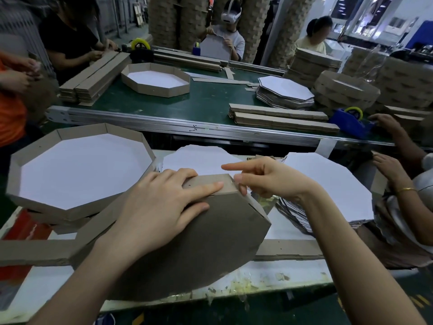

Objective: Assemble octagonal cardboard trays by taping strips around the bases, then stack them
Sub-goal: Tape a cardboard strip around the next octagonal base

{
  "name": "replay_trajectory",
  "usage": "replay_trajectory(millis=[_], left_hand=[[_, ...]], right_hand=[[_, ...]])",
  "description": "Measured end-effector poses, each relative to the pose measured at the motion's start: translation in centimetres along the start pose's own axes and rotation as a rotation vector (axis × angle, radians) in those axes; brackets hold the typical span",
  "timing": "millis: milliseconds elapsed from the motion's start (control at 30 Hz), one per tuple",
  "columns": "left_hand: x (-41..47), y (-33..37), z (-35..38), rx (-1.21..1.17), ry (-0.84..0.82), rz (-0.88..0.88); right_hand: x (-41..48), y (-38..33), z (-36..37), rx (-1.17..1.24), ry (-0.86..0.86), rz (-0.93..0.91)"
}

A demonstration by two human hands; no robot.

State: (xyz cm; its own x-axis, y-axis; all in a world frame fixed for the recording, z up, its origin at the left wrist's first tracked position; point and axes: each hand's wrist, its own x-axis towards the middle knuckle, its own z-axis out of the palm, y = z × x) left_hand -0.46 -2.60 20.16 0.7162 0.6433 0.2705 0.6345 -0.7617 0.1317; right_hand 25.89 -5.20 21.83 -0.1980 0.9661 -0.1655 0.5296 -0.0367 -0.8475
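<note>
A partly built octagonal cardboard tray stands tilted in front of me, its brown underside facing me. A brown strip wraps its upper edge, and the strip's loose end trails off to the left. My left hand grips the tray's top, fingers curled over the strip and thumb on the base. My right hand pinches the top right corner with thumb and curled fingers over a piece of clear tape, index finger held straight out. A finished tray lies white side up at the left.
White octagonal bases lie behind the tray and in a stack at the right. Another person's hands work at the right, near a blue tape dispenser. On the green conveyor are strips, bases and one more tray.
</note>
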Motion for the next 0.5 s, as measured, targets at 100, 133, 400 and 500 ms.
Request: replay_trajectory(millis=[100, 133, 400, 500], left_hand=[[0.2, -0.1, 0.1, 0.0, 0.02, 0.005], [0.2, -0.1, 0.1, 0.002, 0.024, 0.009], [0.1, -0.1, 0.3, -0.002, 0.016, 0.017], [0.0, 0.1, 0.4, 0.007, 0.025, 0.029]], right_hand=[[0.4, 0.6, 0.9, 0.058, 0.058, 0.051], [0.5, 0.7, 1.0, 0.052, 0.064, 0.06], [0.5, 1.4, 1.1, -0.128, 0.111, 0.109], [0.2, 2.4, 1.3, -0.053, 0.031, 0.086]])
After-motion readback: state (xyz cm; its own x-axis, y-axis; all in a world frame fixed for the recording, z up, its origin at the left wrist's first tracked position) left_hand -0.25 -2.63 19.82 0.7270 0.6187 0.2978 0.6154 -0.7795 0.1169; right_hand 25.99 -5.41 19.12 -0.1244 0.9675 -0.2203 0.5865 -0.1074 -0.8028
